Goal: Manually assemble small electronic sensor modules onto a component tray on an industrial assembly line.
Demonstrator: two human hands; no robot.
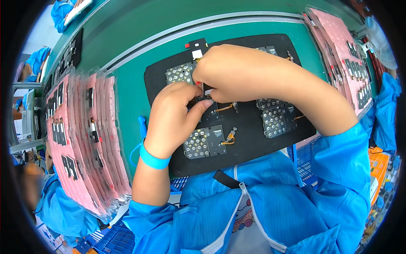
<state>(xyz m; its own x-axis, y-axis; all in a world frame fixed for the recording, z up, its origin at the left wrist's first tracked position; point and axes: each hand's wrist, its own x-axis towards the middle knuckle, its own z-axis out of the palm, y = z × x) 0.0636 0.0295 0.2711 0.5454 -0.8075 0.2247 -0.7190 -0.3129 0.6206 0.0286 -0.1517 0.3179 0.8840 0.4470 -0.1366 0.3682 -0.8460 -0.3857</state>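
Observation:
My left hand (171, 112) and my right hand (222, 70) meet over a keypad circuit board on a black mat (249, 135). Between the fingertips shows a small dark part with a red tab (206, 88); my right fingers pinch it from above. My left thumb and index finger are closed against the board beside it, and what they grip is mostly hidden. Below my left hand lies another keypad board (196, 144) with round metal domes and a brown flex cable (229, 137). A blue band (154, 157) circles my left wrist.
More keypad boards (274, 120) sit on the mat's right side. At its far edge is a black module (197, 45) with a white square. Stacked pink trays (80, 139) stand at left, and others (336, 46) at right. A coiled blue cord (143, 127) lies left of the mat.

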